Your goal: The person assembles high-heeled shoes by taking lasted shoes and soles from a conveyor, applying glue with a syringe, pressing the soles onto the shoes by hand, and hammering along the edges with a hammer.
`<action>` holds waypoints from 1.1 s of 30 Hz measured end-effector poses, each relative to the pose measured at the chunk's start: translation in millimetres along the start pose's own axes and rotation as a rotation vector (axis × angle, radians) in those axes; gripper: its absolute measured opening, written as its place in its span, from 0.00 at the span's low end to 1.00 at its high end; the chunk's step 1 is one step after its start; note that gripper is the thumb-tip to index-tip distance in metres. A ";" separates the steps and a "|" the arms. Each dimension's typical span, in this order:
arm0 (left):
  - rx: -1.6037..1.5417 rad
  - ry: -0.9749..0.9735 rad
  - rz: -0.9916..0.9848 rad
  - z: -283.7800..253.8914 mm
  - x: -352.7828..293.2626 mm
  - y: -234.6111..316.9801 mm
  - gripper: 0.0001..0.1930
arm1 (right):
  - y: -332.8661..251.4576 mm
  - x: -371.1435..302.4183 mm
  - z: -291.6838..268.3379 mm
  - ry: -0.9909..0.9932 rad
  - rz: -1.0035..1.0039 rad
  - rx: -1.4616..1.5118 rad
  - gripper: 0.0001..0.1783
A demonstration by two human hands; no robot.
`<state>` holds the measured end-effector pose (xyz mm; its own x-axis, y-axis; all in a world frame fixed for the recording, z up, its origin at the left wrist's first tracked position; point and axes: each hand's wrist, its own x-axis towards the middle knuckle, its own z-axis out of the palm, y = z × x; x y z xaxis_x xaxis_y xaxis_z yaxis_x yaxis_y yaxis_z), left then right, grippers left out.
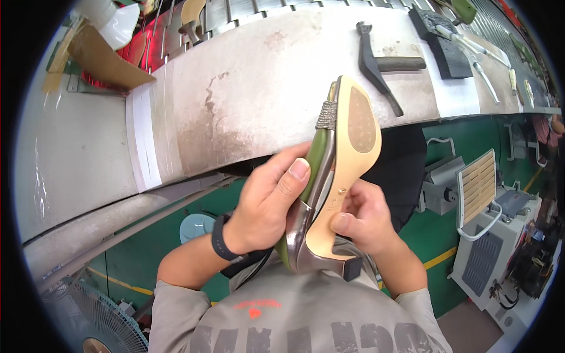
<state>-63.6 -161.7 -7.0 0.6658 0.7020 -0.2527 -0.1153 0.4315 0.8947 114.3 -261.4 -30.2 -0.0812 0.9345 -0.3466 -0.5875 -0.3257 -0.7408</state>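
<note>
Between my two hands is a high-heeled shoe (pixel 359 156), its beige sole turned to the right and its toe pointing away from me. A green shoe last fills the shoe, and a glittery band crosses near the toe. My left hand (pixel 272 197) is closed round the green last and the metallic upper, thumb along the top. On the other side, my right hand (pixel 366 217) grips the sole at the shank, its thumb near the heel. The dark heel tip points toward my body. Some right fingers are hidden behind the sole.
Beyond the shoe, a hammer (pixel 376 65) lies on the pale stained worktable (pixel 265 76). A black block (pixel 448 54) and several white-handled brushes (pixel 479 53) are at the right. Slatted rollers run along the far edge. A grey machine (pixel 488 253) stands right, a fan (pixel 100 317) lower left.
</note>
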 end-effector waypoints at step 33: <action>-0.188 0.069 0.002 3.6 -6.6 -25.5 0.29 | -5.8 -4.5 -0.8 0.043 0.052 -0.056 0.22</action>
<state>-62.4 -179.4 -26.8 0.6142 0.7371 -0.2819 -0.2562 0.5240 0.8123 118.7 -263.8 -24.8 -0.0752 0.9095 -0.4089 -0.5370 -0.3825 -0.7519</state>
